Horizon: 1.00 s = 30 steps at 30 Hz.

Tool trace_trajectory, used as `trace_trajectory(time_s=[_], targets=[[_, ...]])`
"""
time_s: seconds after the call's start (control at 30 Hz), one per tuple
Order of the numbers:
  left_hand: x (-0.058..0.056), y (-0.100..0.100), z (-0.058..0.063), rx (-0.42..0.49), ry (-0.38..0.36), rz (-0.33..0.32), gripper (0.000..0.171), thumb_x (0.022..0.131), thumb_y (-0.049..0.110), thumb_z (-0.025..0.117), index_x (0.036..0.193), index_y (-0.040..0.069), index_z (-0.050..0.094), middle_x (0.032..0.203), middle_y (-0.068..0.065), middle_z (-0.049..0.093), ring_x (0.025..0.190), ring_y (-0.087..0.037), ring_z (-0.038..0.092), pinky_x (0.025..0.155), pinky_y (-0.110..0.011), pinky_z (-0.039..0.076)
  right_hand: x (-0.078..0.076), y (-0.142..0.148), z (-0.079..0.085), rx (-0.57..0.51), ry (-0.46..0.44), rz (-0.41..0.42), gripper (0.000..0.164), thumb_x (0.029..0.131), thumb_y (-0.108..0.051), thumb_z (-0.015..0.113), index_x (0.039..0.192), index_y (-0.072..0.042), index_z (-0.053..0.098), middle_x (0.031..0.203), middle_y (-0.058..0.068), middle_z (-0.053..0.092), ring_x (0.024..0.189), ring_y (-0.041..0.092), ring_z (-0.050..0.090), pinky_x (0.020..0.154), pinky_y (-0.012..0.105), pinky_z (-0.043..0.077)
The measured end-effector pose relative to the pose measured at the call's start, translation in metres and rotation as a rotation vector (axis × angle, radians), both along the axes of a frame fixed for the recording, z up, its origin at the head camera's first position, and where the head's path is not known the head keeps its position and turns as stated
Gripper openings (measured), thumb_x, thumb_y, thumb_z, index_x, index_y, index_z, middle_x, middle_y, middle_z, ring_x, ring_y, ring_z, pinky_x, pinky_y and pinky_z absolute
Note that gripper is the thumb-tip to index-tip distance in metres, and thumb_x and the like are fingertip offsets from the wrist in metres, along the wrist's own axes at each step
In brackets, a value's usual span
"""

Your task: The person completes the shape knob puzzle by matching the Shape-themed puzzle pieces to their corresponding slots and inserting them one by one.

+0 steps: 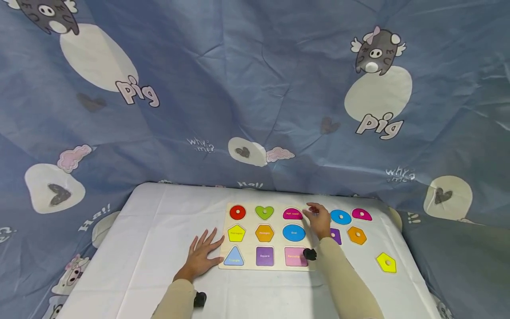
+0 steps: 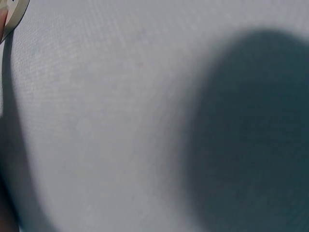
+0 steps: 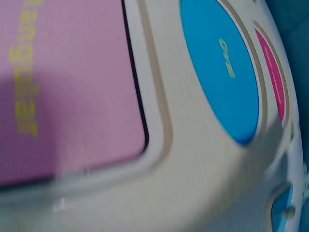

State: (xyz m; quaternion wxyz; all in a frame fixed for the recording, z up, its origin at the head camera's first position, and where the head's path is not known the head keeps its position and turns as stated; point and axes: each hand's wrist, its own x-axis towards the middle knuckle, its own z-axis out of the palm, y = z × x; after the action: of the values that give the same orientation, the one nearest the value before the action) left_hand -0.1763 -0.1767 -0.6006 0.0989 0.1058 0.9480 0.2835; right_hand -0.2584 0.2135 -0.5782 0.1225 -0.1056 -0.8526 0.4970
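A wooden shape-puzzle board [image 1: 275, 264] lies on the white-covered table. My left hand [image 1: 201, 256] rests with fingers spread at its left edge, fingertips touching the board. My right hand [image 1: 320, 221] is over the board's upper right corner, thumb and forefinger bent and slightly apart beside the half-round slot [image 1: 292, 214]; I see no piece between them. A red knobbed circle [image 1: 237, 212] and a green knobbed heart [image 1: 264, 212] sit in the top row. The right wrist view shows the pink rectangle slot [image 3: 91, 96] and blue oval slot [image 3: 222, 72], but no fingers.
Right of the board lie loose knobbed pieces: a blue oval [image 1: 341, 217], magenta half round [image 1: 361, 214], orange hexagon [image 1: 356, 235], yellow pentagon [image 1: 386, 262] and partly covered purple square [image 1: 336, 236]. A blue pig-print cloth [image 1: 255, 88] hangs behind the table.
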Motion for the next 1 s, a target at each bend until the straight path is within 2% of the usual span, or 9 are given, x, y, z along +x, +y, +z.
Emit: trace_trajectory(time_s=[0.3, 0.4, 0.53, 0.63, 0.73, 0.87, 1.0], targets=[[0.001, 0.002, -0.004, -0.014, 0.005, -0.004, 0.068, 0.081, 0.038, 0.073, 0.142, 0.019, 0.049, 0.158, -0.008, 0.026, 0.146, -0.035, 0.011, 0.116, -0.055, -0.001, 0.009, 0.04, -0.009, -0.04, -0.027, -0.096, 0.035, 0.089, -0.011, 0.069, 0.121, 0.002, 0.063, 0.107, 0.022, 0.059, 0.098, 0.031, 0.051, 0.086, 0.04, 0.047], [-0.001, 0.001, -0.001, -0.008, 0.002, -0.007, 0.068, 0.081, 0.037, 0.073, 0.142, 0.019, 0.049, 0.158, -0.008, 0.025, 0.146, -0.035, 0.011, 0.116, -0.055, -0.001, 0.01, 0.054, -0.01, -0.036, -0.016, -0.149, 0.036, 0.09, -0.014, 0.069, 0.121, 0.002, 0.062, 0.106, 0.021, 0.059, 0.096, 0.029, 0.051, 0.08, 0.033, 0.048], [-0.003, -0.001, 0.001, -0.02, 0.022, 0.002, 0.067, 0.081, 0.037, 0.072, 0.142, 0.018, 0.049, 0.158, -0.009, 0.026, 0.146, -0.036, 0.011, 0.116, -0.055, -0.001, 0.008, 0.069, -0.006, -0.087, -0.027, -0.239, 0.037, 0.091, -0.017, 0.068, 0.124, 0.0, 0.062, 0.106, 0.019, 0.058, 0.096, 0.027, 0.051, 0.077, 0.024, 0.047], [-0.004, -0.001, 0.001, -0.008, 0.022, 0.007, 0.067, 0.081, 0.036, 0.073, 0.142, 0.018, 0.049, 0.158, -0.009, 0.026, 0.146, -0.036, 0.012, 0.115, -0.056, -0.001, 0.007, 0.081, -0.002, -0.132, -0.033, -0.293, 0.038, 0.091, -0.016, 0.067, 0.125, -0.001, 0.061, 0.108, 0.02, 0.057, 0.098, 0.028, 0.05, 0.081, 0.028, 0.044], [-0.003, 0.0, 0.0, -0.005, 0.008, 0.0, 0.068, 0.082, 0.037, 0.072, 0.143, 0.019, 0.048, 0.158, -0.008, 0.025, 0.146, -0.036, 0.01, 0.115, -0.055, -0.002, 0.01, 0.097, -0.002, -0.121, -0.053, -0.35, 0.04, 0.09, -0.017, 0.068, 0.125, 0.0, 0.061, 0.107, 0.019, 0.057, 0.095, 0.026, 0.049, 0.082, 0.029, 0.043], [0.0, 0.001, -0.003, -0.019, 0.026, -0.002, 0.068, 0.08, 0.037, 0.073, 0.142, 0.018, 0.049, 0.158, -0.008, 0.026, 0.146, -0.036, 0.013, 0.115, -0.056, 0.0, 0.018, 0.118, -0.008, -0.157, -0.09, -0.451, 0.039, 0.089, -0.018, 0.07, 0.122, 0.002, 0.062, 0.094, 0.008, 0.056, 0.083, 0.015, 0.048, 0.071, 0.016, 0.041], [0.001, 0.001, -0.003, -0.017, 0.039, 0.004, 0.068, 0.079, 0.037, 0.074, 0.14, 0.018, 0.052, 0.157, -0.009, 0.028, 0.145, -0.036, 0.015, 0.115, -0.056, 0.001, 0.02, 0.133, -0.012, -0.271, -0.117, -0.552, 0.038, 0.088, -0.018, 0.071, 0.122, -0.002, 0.063, 0.078, -0.006, 0.049, 0.06, 0.004, 0.045, 0.047, 0.01, 0.04]])
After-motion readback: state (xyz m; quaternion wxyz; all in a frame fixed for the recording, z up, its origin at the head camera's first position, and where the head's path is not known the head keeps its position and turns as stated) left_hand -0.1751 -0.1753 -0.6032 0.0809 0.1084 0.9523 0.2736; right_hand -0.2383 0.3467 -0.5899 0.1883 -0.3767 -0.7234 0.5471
